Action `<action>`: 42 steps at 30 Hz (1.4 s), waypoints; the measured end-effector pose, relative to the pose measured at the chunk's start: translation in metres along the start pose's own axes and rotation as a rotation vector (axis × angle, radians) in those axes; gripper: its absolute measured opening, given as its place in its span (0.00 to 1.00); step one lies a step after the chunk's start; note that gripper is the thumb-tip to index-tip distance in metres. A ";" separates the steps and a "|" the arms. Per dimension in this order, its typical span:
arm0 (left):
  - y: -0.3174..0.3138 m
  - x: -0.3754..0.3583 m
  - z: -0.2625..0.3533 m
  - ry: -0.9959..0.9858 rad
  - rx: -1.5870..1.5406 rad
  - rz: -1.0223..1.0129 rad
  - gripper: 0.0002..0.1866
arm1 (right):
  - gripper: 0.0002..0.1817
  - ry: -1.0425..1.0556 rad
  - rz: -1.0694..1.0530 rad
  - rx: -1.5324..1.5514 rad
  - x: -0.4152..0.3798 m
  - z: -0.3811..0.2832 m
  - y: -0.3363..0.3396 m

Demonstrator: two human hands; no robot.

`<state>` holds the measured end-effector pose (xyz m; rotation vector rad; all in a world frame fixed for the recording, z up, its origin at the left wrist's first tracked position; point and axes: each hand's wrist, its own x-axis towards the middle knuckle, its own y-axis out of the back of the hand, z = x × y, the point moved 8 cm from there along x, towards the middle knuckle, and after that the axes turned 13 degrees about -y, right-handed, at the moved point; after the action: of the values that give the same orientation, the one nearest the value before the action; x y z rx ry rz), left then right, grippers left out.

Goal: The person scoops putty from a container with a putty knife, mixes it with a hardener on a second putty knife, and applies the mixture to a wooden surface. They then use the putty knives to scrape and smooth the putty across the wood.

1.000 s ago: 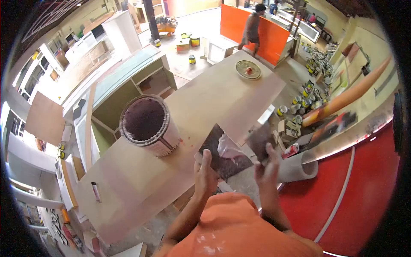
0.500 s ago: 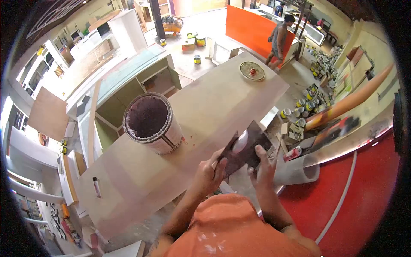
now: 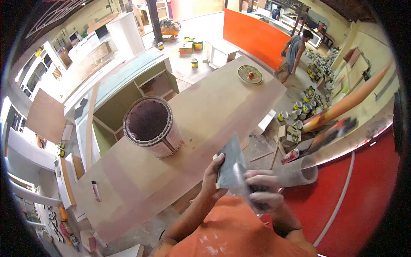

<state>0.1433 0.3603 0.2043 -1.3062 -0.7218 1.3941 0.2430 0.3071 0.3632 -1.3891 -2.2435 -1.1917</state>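
Note:
My left hand [image 3: 210, 176] is closed round a thin, grey, flat putty spreader [image 3: 229, 157], thumb pressed on its face. My right hand [image 3: 264, 190], partly smeared by motion, has its fingers curled round a second putty spreader [image 3: 245, 182], seen nearly edge-on against the first one. Both are in front of my orange shirt, by the near edge of a beige board [image 3: 205, 111]. On that board, to the left, stands a large open paint can [image 3: 162, 147], its inside dark and its rim crusted. A round lid [image 3: 250, 75] with a red smear lies at the far end.
A small white tube with a dark cap [image 3: 95, 191] lies on the board's left part. Beyond it stands an unfinished cabinet [image 3: 120, 98]. A person [image 3: 295, 51] is by the orange panel [image 3: 252, 36]. Used cans [image 3: 306, 103] crowd the right wall; a red panel [image 3: 317, 214] is at right.
The spreaders have turned from dark faces held apart to a grey face with the other edge-on against it. My right hand has rolled over and moved down. The person behind has stepped right.

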 end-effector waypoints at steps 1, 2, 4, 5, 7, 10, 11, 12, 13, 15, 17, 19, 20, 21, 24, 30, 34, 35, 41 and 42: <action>-0.003 -0.002 0.001 0.010 0.034 -0.044 0.18 | 0.17 -0.001 0.126 -0.051 -0.001 -0.008 -0.010; -0.004 -0.004 0.002 0.022 0.070 -0.087 0.19 | 0.17 -0.005 0.128 -0.061 -0.005 -0.006 -0.017; 0.002 0.001 0.007 -0.012 0.158 -0.161 0.19 | 0.19 0.037 0.237 -0.112 -0.018 0.007 -0.022; 0.001 0.003 0.011 -0.056 0.253 -0.234 0.19 | 0.19 0.035 0.237 -0.118 -0.027 0.026 -0.022; -0.008 -0.006 0.014 -0.068 0.341 -0.270 0.20 | 0.27 -0.298 0.110 -0.315 -0.050 0.090 -0.029; -0.013 -0.017 0.017 -0.159 0.582 -0.283 0.19 | 0.24 -0.487 0.282 -0.377 -0.044 0.124 0.000; -0.016 -0.014 0.017 -0.170 0.575 -0.296 0.19 | 0.24 -0.471 0.282 -0.387 -0.046 0.115 -0.003; -0.016 -0.008 0.015 -0.136 0.433 -0.225 0.19 | 0.21 -0.320 0.382 -0.291 -0.051 0.089 -0.002; -0.012 -0.006 0.012 -0.093 0.298 -0.148 0.18 | 0.17 -0.180 0.482 -0.183 -0.054 0.066 0.001; -0.007 -0.006 0.009 -0.081 0.275 -0.118 0.17 | 0.10 0.105 0.355 0.107 -0.037 0.031 -0.013; 0.003 -0.010 0.010 -0.116 0.600 -0.173 0.16 | 0.16 -0.612 0.484 0.050 -0.097 0.120 -0.043; 0.001 -0.014 0.014 -0.122 0.644 -0.189 0.17 | 0.15 -0.486 0.405 -0.208 -0.036 0.129 -0.016; -0.008 -0.019 0.017 -0.161 0.630 -0.212 0.18 | 0.15 -0.484 0.411 -0.212 -0.044 0.127 -0.019; -0.014 -0.021 0.020 -0.204 0.613 -0.236 0.19 | 0.13 -0.543 0.540 -0.076 -0.064 0.129 -0.016; 0.009 -0.002 0.014 -0.112 0.319 -0.081 0.20 | 0.08 -0.142 0.422 0.208 -0.041 0.088 -0.006; -0.014 -0.029 0.002 -0.011 0.863 -0.470 0.14 | 0.11 -0.475 0.276 -0.382 -0.034 0.160 -0.052; 0.025 -0.019 0.037 -0.177 0.941 -0.440 0.19 | 0.16 -0.826 0.460 0.103 -0.056 0.260 -0.010; 0.060 -0.006 0.058 -0.301 0.886 -0.292 0.20 | 0.17 -0.712 0.370 -0.330 -0.047 0.265 0.009; 0.095 0.013 0.162 -0.639 0.929 0.322 0.21 | 0.20 -0.537 0.095 -0.856 0.068 0.369 0.116; 0.096 0.013 0.174 -0.670 1.115 0.334 0.20 | 0.21 -0.594 0.021 -0.920 0.081 0.396 0.123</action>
<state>-0.0471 0.3848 0.1506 -0.0564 -0.0314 2.0771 0.3824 0.6793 0.2212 -2.3280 -2.0259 -2.1924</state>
